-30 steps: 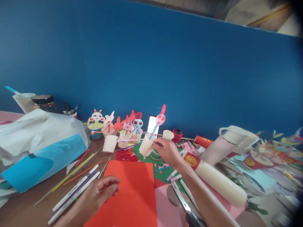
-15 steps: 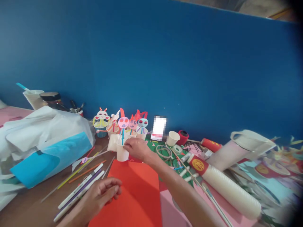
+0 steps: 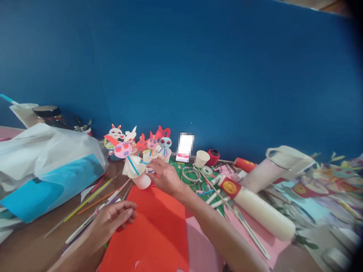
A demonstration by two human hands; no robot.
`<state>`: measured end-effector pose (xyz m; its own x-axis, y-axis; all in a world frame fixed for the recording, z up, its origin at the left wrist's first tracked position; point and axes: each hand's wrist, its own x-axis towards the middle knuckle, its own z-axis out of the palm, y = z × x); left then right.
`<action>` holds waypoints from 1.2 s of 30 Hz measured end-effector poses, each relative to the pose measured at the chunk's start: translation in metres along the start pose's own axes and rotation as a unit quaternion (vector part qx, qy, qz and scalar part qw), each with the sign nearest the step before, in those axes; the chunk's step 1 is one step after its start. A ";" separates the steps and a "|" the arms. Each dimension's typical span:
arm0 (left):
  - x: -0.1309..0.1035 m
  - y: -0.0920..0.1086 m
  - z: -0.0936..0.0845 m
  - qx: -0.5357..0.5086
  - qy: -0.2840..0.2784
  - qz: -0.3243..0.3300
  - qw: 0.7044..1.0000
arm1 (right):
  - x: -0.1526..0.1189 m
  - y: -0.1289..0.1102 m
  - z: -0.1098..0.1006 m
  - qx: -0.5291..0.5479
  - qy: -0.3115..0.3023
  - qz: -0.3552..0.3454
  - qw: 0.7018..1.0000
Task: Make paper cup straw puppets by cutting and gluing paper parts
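My right hand (image 3: pixel 163 174) is beside a white paper cup (image 3: pixel 141 180), its thumb and fingers close to the right of the rim; whether they grip anything is unclear. From that cup a blue straw leans left, topped by a pink rabbit face (image 3: pixel 123 149). Another white cup (image 3: pixel 129 166) lies tilted just behind. My left hand (image 3: pixel 120 216), fingers curled and partly apart, hovers at the left edge of the red paper (image 3: pixel 153 230) with nothing visible in it. Behind stand several cups with paper animal faces, among them a light blue one (image 3: pixel 165 142).
To the left are a plastic bag (image 3: pixel 56 151), markers (image 3: pixel 81 226) and colored sticks. A phone (image 3: pixel 185 147), tape (image 3: pixel 207 171), a stack of paper cups (image 3: pixel 261 213) and a white jug (image 3: pixel 263 170) stand or lie rightward. A blue partition (image 3: pixel 198 68) rises behind.
The front cup has tipped, and its pink face on the straw has swung left and down. My right hand has shifted slightly at the rim. The whole view has moved, sliding objects leftward.
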<state>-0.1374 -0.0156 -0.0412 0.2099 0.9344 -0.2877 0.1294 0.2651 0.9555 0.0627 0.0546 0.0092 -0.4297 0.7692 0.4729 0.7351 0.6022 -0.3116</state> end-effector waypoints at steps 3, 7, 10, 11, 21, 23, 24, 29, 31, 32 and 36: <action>0.004 0.002 -0.005 0.015 0.010 -0.011 1.000 | -0.008 0.002 -0.006 0.002 0.001 0.002 1.000; 0.009 0.003 -0.010 0.026 0.027 0.004 0.999 | -0.026 0.005 -0.014 0.006 0.003 0.005 1.000; 0.007 0.007 -0.012 0.052 0.012 0.007 0.999 | -0.046 0.009 -0.019 0.013 -0.007 0.021 1.000; 0.005 0.009 -0.013 0.062 0.007 0.009 0.998 | -0.054 0.010 -0.021 0.018 -0.011 0.028 0.999; -0.034 0.013 -0.032 0.156 -0.001 -0.083 0.984 | -0.136 -0.002 -0.021 0.021 -0.095 0.018 0.995; -0.041 0.007 -0.038 0.173 -0.006 -0.109 0.979 | -0.145 -0.005 -0.021 0.018 -0.099 0.024 0.995; -0.043 0.005 -0.041 0.179 -0.005 -0.119 0.977 | -0.148 -0.006 -0.021 0.018 -0.101 0.024 0.994; -0.049 -0.003 -0.052 0.182 -0.010 -0.137 0.974 | -0.153 -0.009 -0.027 0.006 -0.102 0.051 0.993; -0.048 -0.002 -0.052 0.182 -0.017 -0.136 0.974 | -0.152 -0.009 -0.030 -0.012 -0.102 0.065 0.993; -0.047 0.000 -0.051 0.180 -0.016 -0.132 0.975 | -0.153 -0.009 -0.032 -0.020 -0.105 0.067 0.992; -0.045 0.008 -0.044 0.157 0.005 -0.087 0.984 | -0.159 -0.008 -0.038 -0.043 -0.129 0.074 0.988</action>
<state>-0.1885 -0.0452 -0.0180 0.1493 0.8842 -0.4425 0.4561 0.3355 0.8243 0.1456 -0.0808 -0.0321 -0.4248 0.8833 0.1984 0.8374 0.4666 -0.2847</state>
